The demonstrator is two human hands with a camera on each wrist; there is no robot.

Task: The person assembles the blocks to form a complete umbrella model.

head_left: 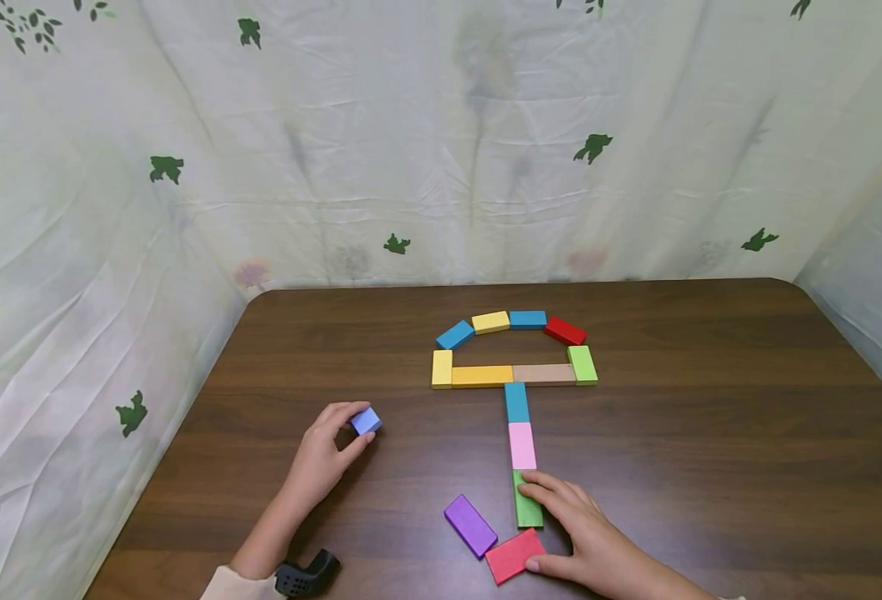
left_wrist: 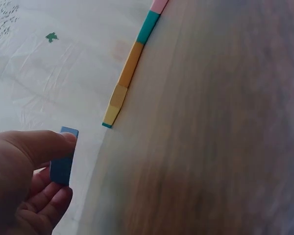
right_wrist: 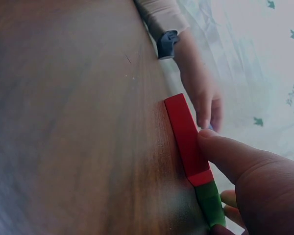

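Observation:
Between thumb and fingers my left hand (head_left: 319, 458) pinches a periwinkle-blue block (head_left: 367, 421), which the left wrist view shows on end, the thumb along its face. My right hand (head_left: 572, 533) lies spread over the lower end of a block layout. Its fingertips rest on the green block (head_left: 528, 508), and its thumb touches the edge of the red block (head_left: 512, 557). That red block lies slanted just below the green one. A purple block (head_left: 470, 526) sits tilted beside the red block's upper left corner.
Above the green block run a pink block (head_left: 522, 446) and a teal block (head_left: 517, 402). These meet an orange block (head_left: 482, 377) and a tan block (head_left: 544, 375), topped by an arch of several coloured blocks. A patterned curtain (head_left: 441, 167) hangs behind the brown table (head_left: 711, 433).

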